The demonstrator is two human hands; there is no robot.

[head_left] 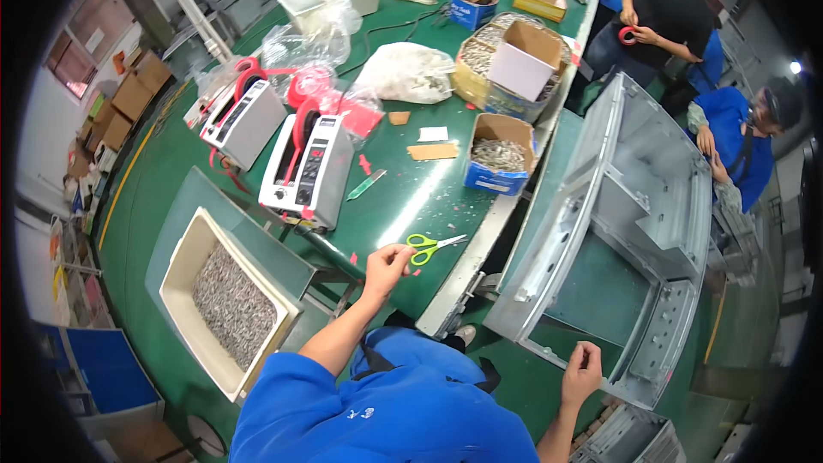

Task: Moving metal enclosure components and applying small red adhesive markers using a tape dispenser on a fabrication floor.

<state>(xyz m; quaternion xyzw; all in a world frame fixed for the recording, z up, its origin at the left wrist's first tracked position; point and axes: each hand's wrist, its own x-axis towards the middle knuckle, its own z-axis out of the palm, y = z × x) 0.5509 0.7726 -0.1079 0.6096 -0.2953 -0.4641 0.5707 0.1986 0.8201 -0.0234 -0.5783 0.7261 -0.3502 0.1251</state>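
Observation:
My left hand [387, 270] hovers at the near edge of the green table, fingers curled together; whatever they may pinch is too small to make out. Just right of it lie green-handled scissors [426, 247], their blades pointing right. My right hand [583, 370] is beside the lower edge of a large grey moulded frame [549, 266], thumb and fingertips pressed together. Any small thing between those fingertips cannot be made out, nor whether they touch the frame. Two white tape dispensers [303, 170] with red tape stand on the table, beyond my left hand. A green-handled knife [366, 184] lies nearby.
A blue carton [501, 178] of small metal parts stands at the table's right edge. Left of the table sits a cream tub [176, 279] full of similar parts. Farther back are plastic bags [407, 71] and more boxes. Co-workers [669, 4] stand at the far right.

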